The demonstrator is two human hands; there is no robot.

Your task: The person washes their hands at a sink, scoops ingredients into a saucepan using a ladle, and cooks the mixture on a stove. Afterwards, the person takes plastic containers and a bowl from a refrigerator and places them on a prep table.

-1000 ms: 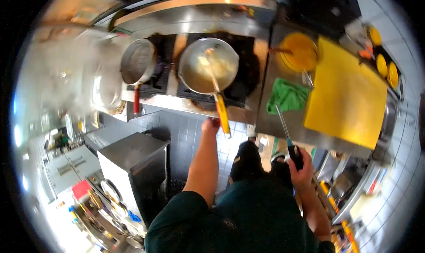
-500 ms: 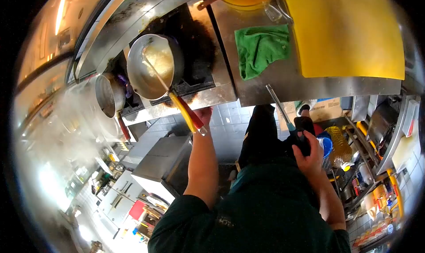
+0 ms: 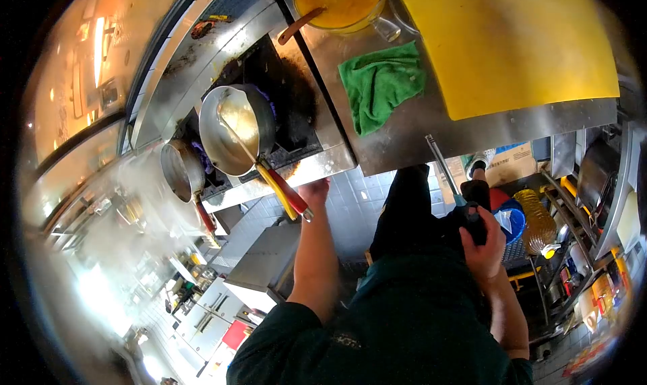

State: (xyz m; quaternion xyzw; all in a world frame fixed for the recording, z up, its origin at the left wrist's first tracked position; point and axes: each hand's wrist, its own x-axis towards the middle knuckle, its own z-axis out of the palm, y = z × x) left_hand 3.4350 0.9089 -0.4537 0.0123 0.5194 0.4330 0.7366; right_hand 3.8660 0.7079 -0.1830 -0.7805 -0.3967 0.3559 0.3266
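My right hand (image 3: pixel 486 247) is wrapped round the dark handle of a long-necked gas lighter (image 3: pixel 445 167), whose metal tube points up toward the counter edge. My left hand (image 3: pixel 315 192) reaches to the stove's front edge, beside the red pan handle; its fingers are mostly hidden. On the burner stands a deep metal pan (image 3: pixel 214 132) with pale, whitish contents. A yellow-handled utensil (image 3: pixel 275 188) leans in it, its handle along the pan's red one. Blue flame (image 3: pixel 271 107) shows beside this pan. Left of it sits a smaller pan (image 3: pixel 179 171) with a red handle.
Right of the stove lie a green cloth (image 3: pixel 383 85) and a yellow cutting board (image 3: pixel 512 48). A clear jug (image 3: pixel 340 4) of orange liquid holds a brown-handled utensil. Below right are an oil bottle (image 3: pixel 538 220) and a rack. Steam blurs the left side.
The view has turned, so the stove and counter appear tilted and shifted. My right hand keeps hold of the lighter, and my left hand stays at the stove's front edge.
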